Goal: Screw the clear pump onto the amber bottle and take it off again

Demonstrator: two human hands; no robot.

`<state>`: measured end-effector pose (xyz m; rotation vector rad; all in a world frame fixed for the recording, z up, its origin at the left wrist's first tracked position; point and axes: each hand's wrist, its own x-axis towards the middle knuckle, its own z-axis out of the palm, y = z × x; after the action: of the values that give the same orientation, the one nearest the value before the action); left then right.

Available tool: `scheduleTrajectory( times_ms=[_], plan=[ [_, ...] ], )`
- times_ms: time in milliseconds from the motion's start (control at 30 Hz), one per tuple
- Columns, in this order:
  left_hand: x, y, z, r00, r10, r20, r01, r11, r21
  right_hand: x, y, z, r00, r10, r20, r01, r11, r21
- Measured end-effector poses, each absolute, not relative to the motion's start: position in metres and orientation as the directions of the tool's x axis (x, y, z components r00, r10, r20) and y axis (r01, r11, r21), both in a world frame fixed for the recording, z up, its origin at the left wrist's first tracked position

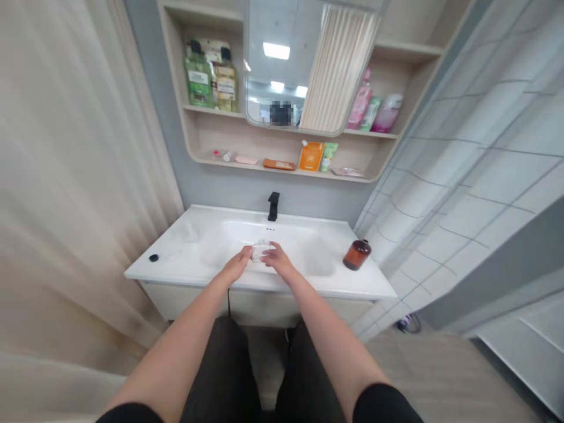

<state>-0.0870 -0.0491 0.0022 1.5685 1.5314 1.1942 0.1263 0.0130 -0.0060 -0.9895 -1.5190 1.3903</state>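
Over the white sink (308, 249), both hands meet at a small whitish, partly see-through object (259, 252). Its exact kind is too small and blurred to make out. My left hand (240, 262) grips its left side, fingers closed. From the right, the curled fingers of my right hand (278, 258) close on its other side. Behind the hands stands a black faucet (273, 207). An amber bottle (357, 254) with a dark top is on the counter to the right. On the left part of the counter are a black round cap (154, 258) and a pale, blurred item (190, 232).
Above the sink hangs a shelf cabinet (264, 141) with a mirror (286, 64). It holds a green bottle (199, 79), a yellowish bottle (226, 82), an orange pouch (311, 156) and pink bottles (361, 104). A beige curtain (88, 147) hangs left; a white tiled wall (476, 170) rises right.
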Motion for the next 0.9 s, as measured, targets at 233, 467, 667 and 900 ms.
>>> scheduleTrajectory(
  times_ms=[233,467,667,900],
  plan=[
    [-0.091,-0.046,0.003,-0.036,0.990,0.135,0.509,-0.098,0.855,0.201,0.031,-0.013,-0.056,0.998,0.012,0.178,0.022,-0.984],
    [-0.084,-0.048,0.002,-0.136,0.964,0.228,0.479,-0.138,0.867,0.207,0.017,-0.022,-0.254,0.956,0.145,0.238,0.207,-0.949],
    [-0.162,-0.086,0.022,-0.422,0.795,0.436,0.689,-0.030,0.724,0.208,0.023,-0.023,-0.293,0.941,0.171,0.314,0.263,-0.912],
    [-0.290,-0.119,0.057,-0.394,0.878,0.271,0.918,0.388,0.078,0.206,0.028,-0.027,-0.284,0.927,0.245,0.181,0.303,-0.936]
  ],
)
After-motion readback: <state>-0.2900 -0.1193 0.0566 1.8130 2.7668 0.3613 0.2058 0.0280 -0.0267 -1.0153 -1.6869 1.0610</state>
